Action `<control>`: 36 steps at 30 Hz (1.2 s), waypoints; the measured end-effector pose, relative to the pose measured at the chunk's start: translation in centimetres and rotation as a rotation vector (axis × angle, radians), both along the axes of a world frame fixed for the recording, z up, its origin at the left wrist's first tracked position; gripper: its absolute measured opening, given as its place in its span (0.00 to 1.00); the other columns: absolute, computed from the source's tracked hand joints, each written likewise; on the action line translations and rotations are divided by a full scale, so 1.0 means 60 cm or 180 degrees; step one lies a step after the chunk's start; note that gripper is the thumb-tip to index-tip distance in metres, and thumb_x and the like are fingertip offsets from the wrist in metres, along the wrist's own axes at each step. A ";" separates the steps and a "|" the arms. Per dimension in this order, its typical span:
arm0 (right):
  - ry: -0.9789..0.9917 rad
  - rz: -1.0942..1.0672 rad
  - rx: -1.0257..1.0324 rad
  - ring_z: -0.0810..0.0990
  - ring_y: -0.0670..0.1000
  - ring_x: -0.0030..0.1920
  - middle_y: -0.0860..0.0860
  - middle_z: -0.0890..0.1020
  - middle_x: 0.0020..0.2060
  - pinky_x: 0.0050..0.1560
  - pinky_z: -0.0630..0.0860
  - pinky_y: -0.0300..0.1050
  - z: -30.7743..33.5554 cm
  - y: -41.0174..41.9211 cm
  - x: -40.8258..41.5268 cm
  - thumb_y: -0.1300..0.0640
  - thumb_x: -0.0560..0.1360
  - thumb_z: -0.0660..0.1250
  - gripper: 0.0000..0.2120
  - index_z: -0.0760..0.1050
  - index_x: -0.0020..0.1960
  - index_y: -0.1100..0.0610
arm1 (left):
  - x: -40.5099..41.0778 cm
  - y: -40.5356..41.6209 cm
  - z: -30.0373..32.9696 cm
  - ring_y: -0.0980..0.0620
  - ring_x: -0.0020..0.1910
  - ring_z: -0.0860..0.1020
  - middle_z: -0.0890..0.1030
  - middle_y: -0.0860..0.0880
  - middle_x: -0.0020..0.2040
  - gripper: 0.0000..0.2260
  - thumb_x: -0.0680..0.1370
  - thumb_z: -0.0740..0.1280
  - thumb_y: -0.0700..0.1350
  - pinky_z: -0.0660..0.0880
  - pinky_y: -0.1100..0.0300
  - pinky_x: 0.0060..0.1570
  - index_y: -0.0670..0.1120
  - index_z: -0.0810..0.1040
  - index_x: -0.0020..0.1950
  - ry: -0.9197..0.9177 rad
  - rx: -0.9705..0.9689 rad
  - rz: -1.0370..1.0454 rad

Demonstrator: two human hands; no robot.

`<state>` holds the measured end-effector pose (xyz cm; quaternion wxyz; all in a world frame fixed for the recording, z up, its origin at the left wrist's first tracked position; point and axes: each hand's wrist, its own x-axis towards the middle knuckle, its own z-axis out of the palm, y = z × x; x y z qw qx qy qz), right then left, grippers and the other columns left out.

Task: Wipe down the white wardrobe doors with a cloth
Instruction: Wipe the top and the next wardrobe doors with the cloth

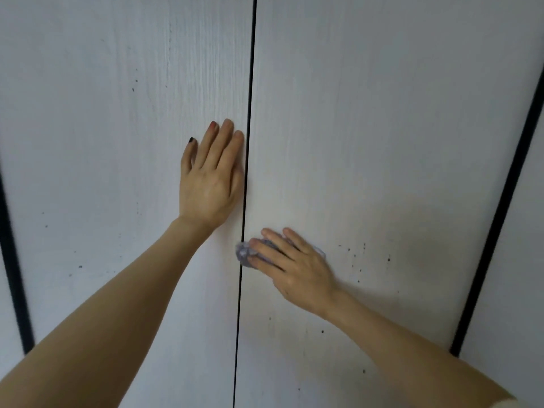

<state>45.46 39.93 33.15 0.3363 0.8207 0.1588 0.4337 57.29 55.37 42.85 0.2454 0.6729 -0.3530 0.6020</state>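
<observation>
Two white wardrobe doors fill the view, the left door (103,172) and the right door (382,142), split by a thin dark gap. My left hand (209,178) lies flat on the left door beside the gap, fingers up and holding nothing. My right hand (291,266) presses a small crumpled grey-lilac cloth (244,252) against the right door at its left edge, just beside the gap. Most of the cloth is hidden under my fingers.
Small dark specks (357,254) dot the right door to the right of my hand, and more speckle the left door (134,85). Dark vertical gaps mark the neighbouring doors at the far left (14,275) and far right (497,219).
</observation>
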 end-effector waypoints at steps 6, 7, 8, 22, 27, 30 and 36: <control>-0.0125 -0.0016 -0.0243 0.69 0.58 0.68 0.55 0.74 0.66 0.71 0.59 0.57 0.072 -0.041 -0.025 0.65 0.73 0.58 0.22 0.73 0.66 0.55 | -0.016 -0.009 -0.045 0.42 0.72 0.63 0.67 0.42 0.72 0.20 0.79 0.57 0.41 0.57 0.43 0.69 0.40 0.68 0.70 0.0131 -0.0154 0.0018; -0.0434 -0.0021 0.0099 0.68 0.60 0.68 0.57 0.73 0.66 0.71 0.57 0.58 0.099 -0.050 -0.032 0.66 0.72 0.59 0.23 0.72 0.66 0.57 | -0.017 -0.009 -0.052 0.42 0.72 0.63 0.68 0.42 0.71 0.19 0.78 0.57 0.42 0.57 0.44 0.69 0.40 0.69 0.69 0.0082 -0.0179 0.0004; -0.0788 -0.0019 0.0537 0.67 0.61 0.68 0.58 0.73 0.66 0.71 0.56 0.58 0.124 -0.060 -0.037 0.67 0.72 0.59 0.24 0.71 0.67 0.58 | -0.016 -0.008 -0.059 0.43 0.71 0.64 0.68 0.43 0.71 0.19 0.78 0.57 0.42 0.57 0.45 0.69 0.40 0.70 0.69 0.0025 -0.0198 0.0015; 0.0472 -0.0106 -0.0568 0.65 0.56 0.69 0.53 0.73 0.67 0.73 0.52 0.54 -0.065 -0.102 -0.069 0.63 0.77 0.58 0.20 0.71 0.67 0.54 | -0.016 -0.045 -0.146 0.42 0.73 0.60 0.64 0.41 0.73 0.23 0.77 0.55 0.40 0.55 0.42 0.69 0.41 0.62 0.73 0.0226 -0.0548 0.0153; -0.1044 -0.0122 0.0894 0.63 0.62 0.69 0.60 0.70 0.67 0.74 0.46 0.52 0.067 -0.161 -0.099 0.66 0.75 0.56 0.23 0.65 0.68 0.56 | -0.031 -0.060 -0.143 0.41 0.73 0.58 0.63 0.41 0.74 0.24 0.76 0.55 0.37 0.52 0.40 0.70 0.41 0.62 0.73 0.0528 -0.0728 -0.0020; -0.1932 -0.0165 0.2163 0.58 0.63 0.71 0.63 0.66 0.70 0.74 0.40 0.47 0.088 -0.156 -0.109 0.68 0.74 0.55 0.26 0.63 0.71 0.59 | -0.045 -0.067 -0.140 0.40 0.74 0.57 0.62 0.41 0.74 0.24 0.76 0.54 0.35 0.51 0.39 0.70 0.40 0.62 0.73 0.0731 -0.0860 -0.0107; -0.0327 -0.0366 0.0568 0.61 0.60 0.70 0.54 0.63 0.70 0.71 0.52 0.58 -0.077 -0.164 -0.133 0.66 0.71 0.58 0.29 0.62 0.71 0.53 | -0.064 -0.075 -0.140 0.39 0.74 0.56 0.60 0.41 0.75 0.26 0.75 0.53 0.36 0.52 0.37 0.70 0.40 0.60 0.74 0.1071 -0.0884 -0.0017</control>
